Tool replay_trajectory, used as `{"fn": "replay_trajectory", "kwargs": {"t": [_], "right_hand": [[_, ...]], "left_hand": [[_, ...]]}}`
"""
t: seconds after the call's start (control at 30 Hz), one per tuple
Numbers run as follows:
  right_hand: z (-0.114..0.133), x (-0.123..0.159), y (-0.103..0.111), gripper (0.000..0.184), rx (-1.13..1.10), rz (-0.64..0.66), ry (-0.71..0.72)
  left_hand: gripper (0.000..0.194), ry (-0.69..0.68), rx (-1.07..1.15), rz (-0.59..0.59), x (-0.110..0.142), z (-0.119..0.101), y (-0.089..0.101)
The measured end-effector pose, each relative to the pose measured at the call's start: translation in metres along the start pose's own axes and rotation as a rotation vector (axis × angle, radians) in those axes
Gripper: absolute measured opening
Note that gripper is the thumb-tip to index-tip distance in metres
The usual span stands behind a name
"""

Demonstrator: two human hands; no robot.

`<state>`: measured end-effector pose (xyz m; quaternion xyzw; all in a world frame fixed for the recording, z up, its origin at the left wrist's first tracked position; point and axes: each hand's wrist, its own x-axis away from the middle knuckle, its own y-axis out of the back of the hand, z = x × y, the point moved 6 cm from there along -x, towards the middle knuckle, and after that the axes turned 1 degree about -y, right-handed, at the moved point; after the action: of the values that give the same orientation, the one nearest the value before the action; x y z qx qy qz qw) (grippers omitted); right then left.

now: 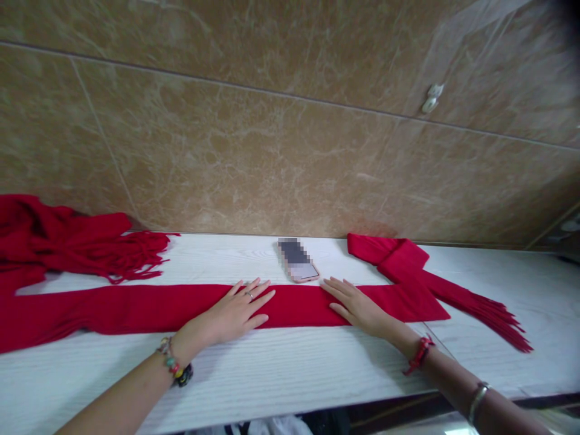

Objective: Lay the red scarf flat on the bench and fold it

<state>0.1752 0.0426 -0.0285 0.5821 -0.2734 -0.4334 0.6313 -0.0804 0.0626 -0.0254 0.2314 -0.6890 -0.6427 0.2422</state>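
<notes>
A long red scarf (299, 307) lies in a flat folded strip across the white wood-grain surface. My left hand (233, 314) rests palm down on its middle, fingers spread, a ring on one finger. Further right, my right hand (357, 305) also lies flat on the scarf with its fingers stretched out. At the right the scarf turns back over itself, and its fringed end (493, 317) points toward the lower right. On the left, the strip runs toward a loose, bunched heap of red cloth (77, 238) with tangled fringe.
A phone (299, 260) lies between the scarf and the marbled brown tile wall (254, 163). A small white fitting (432, 98) is fixed to the wall at the upper right. The front edge of the white surface (290, 374) runs along the bottom, with dark and white items below it.
</notes>
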Motion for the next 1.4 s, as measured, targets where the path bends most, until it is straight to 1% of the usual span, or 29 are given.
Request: {"fn": "replay_trajectory", "kwargs": {"t": [0.07,0.13,0.23,0.3,0.37,0.43,0.53,0.63,0.77,0.83,0.9,1.03,1.17,1.23,1.27,1.33,1.4], "right_hand": [[0.0,0.001,0.0,0.047,0.027,-0.002,0.016],[0.003,-0.004,0.006,0.045,0.04,-0.054,0.049],[0.011,-0.023,0.02,0.042,0.043,-0.174,0.091],[0.016,-0.041,0.023,0.042,0.041,-0.206,0.114],[0.018,-0.058,0.019,0.044,0.044,-0.186,0.133],[0.015,-0.073,0.01,0.046,0.048,-0.143,0.127],[0.009,-0.084,0.001,0.048,0.038,-0.095,0.084],[0.011,-0.075,0.004,0.048,0.007,-0.125,0.062],[0.026,-0.034,0.019,0.045,-0.033,-0.232,0.06],[0.03,-0.014,0.021,0.043,-0.014,-0.227,0.06],[0.027,-0.003,0.021,0.041,0.009,-0.214,0.036],[0.012,-0.003,0.018,0.045,-0.003,-0.199,-0.045],[0.011,0.009,0.006,0.049,-0.006,-0.067,-0.023],[0.011,0.015,0.004,0.048,-0.008,-0.027,-0.009],[0.01,0.014,0.005,0.047,-0.012,-0.035,-0.009],[0.005,0.0,0.011,0.047,-0.019,-0.088,-0.013],[0.0,-0.027,0.016,0.047,-0.013,-0.147,-0.013]], "left_hand": [[0.054,0.007,0.0,-0.001,0.0,0.001,-0.001],[0.053,0.005,-0.009,-0.034,0.0,-0.001,0.002],[0.054,-0.024,-0.027,-0.073,0.0,-0.005,0.007],[0.055,-0.054,-0.02,-0.044,0.0,-0.009,0.007],[0.056,-0.072,-0.004,-0.006,0.0,-0.011,0.006],[0.057,-0.077,0.006,0.008,0.001,-0.011,0.005],[0.056,-0.085,0.012,0.019,0.002,-0.012,0.006],[0.056,-0.079,0.011,0.03,0.003,-0.011,0.007],[0.055,-0.084,0.019,0.005,0.002,-0.012,0.01],[0.054,-0.092,0.024,-0.02,0.001,-0.014,0.012],[0.054,-0.118,0.028,-0.036,0.0,-0.017,0.013],[0.052,-0.186,0.029,-0.033,0.0,-0.022,0.014],[0.048,-0.108,0.002,-0.127,0.0,-0.016,0.019],[0.05,-0.096,-0.012,-0.107,-0.001,-0.015,0.015],[0.052,-0.102,-0.017,-0.081,-0.001,-0.016,0.012],[0.052,-0.116,-0.019,-0.051,-0.002,-0.017,0.008],[0.051,-0.114,-0.015,-0.077,-0.002,-0.016,0.01]]}}
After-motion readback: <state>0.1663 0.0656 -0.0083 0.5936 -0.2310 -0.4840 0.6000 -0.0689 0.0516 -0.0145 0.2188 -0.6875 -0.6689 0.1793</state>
